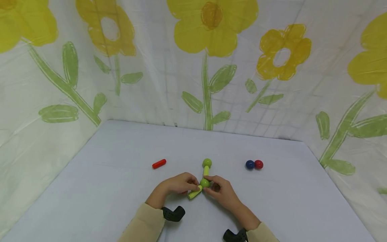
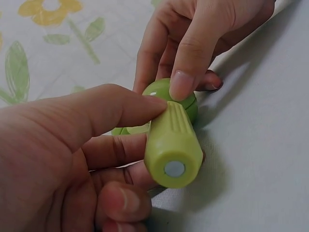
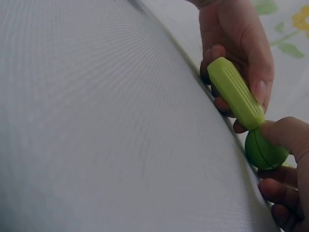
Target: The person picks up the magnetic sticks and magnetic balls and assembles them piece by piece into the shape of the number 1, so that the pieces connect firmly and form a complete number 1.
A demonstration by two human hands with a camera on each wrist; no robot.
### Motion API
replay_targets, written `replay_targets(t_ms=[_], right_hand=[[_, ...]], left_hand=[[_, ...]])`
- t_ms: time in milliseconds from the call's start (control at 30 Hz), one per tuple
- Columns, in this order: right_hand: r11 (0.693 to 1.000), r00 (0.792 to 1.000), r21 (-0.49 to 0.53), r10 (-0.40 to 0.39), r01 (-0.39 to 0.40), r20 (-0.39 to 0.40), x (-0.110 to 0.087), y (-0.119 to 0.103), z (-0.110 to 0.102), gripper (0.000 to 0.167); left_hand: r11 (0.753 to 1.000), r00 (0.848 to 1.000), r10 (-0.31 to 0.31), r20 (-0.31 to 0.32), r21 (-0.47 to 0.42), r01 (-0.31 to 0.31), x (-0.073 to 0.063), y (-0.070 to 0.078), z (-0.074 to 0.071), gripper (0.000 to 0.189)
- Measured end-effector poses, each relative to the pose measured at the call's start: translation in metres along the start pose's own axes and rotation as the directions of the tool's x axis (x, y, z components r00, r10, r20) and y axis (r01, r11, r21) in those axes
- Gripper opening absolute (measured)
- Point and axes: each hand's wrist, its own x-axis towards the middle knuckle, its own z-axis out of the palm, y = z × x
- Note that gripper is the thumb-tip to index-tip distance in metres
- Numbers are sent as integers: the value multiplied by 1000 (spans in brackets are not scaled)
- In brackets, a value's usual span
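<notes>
Head: the left hand (image 1: 182,183) pinches the near rod (image 1: 195,192), the right hand (image 1: 222,191) the near ball (image 1: 204,183), well inside the far edge of the bench (image 1: 121,188); a red rod (image 1: 159,164) lies apart, leftward. Left wrist: the rod's end faces the camera. Right wrist: rod meets ball; bench stretches leftward.

The left-hand grip (image 3: 241,43) pinches a ribbed yellow-green rod (image 3: 236,92), oriented at a slant. The rod's lower end meets a seamed green ball (image 3: 263,151). The right-hand grip (image 3: 300,179) holds the ball, thumb near the contact point. The white tabletop (image 3: 116,121) extends left; a flower-patterned sheet (image 3: 290,79) appears upper right.
</notes>
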Motion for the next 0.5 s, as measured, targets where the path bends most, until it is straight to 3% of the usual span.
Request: replay_targets(t_ms=[500], right_hand=[[1000, 1000, -1, 0, 0, 1, 0, -2, -1, 37]], left_hand=[[1000, 1000, 23, 7, -9, -23, -2, 0, 0, 14]])
